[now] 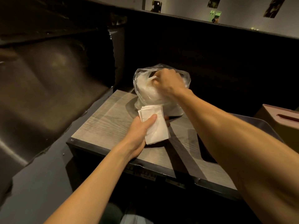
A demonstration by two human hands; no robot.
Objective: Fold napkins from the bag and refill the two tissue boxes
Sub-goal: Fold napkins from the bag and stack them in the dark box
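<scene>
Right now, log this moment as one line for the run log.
left hand: holds napkin stack | right hand: reaching into plastic bag, pinching a napkin | tissue box: at right, not yet refilled

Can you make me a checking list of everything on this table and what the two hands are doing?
Surface: wood-grain table, dark edge.
Job's things: clear plastic bag of napkins at the far end; folded napkin stack; pink tissue box at right.
Clutter: dark tray under the right arm.
Grippers: left hand grips the stack; right hand reaches into the bag, pinching a napkin.
Cables: nothing seen.
Surroundings: dark booth seat, wall behind.
</scene>
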